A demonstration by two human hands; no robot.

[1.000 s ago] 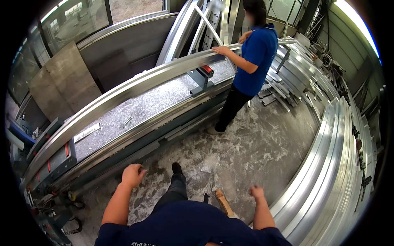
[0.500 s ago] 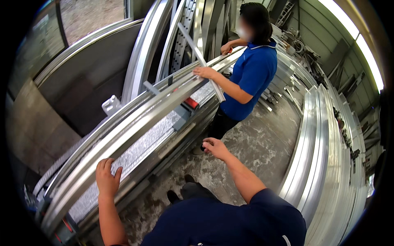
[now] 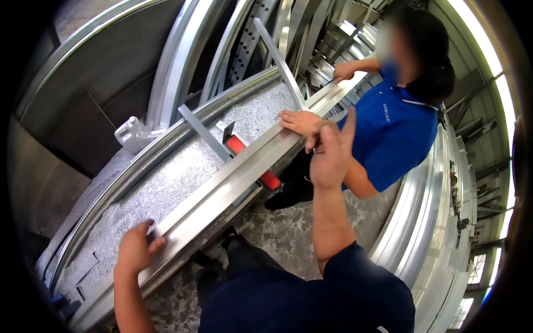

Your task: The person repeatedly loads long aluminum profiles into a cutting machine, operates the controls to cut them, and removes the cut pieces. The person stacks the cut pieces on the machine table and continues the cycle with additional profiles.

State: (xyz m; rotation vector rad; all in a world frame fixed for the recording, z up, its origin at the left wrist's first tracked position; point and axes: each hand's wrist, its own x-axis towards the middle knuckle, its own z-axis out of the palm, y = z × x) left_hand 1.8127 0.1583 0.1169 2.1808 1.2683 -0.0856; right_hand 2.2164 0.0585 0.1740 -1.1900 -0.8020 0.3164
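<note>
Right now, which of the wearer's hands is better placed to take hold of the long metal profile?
Probably the left hand: it is open beside the profile, though contact is unclear. The right hand overlaps the co-worker's arm in view.

A smooth, softly glossy metal finish is shown by the long bar (image 3: 222,186) between eight and one o'clock. Rough, glittering, metallic-looking shavings (image 3: 166,172) are seen at nine, whitish plastic in the jug (image 3: 130,134) near ten. Matt blue cloth is seen in the shirt (image 3: 402,133) around two, glossy metal in the profiles (image 3: 408,222) at four.
</note>
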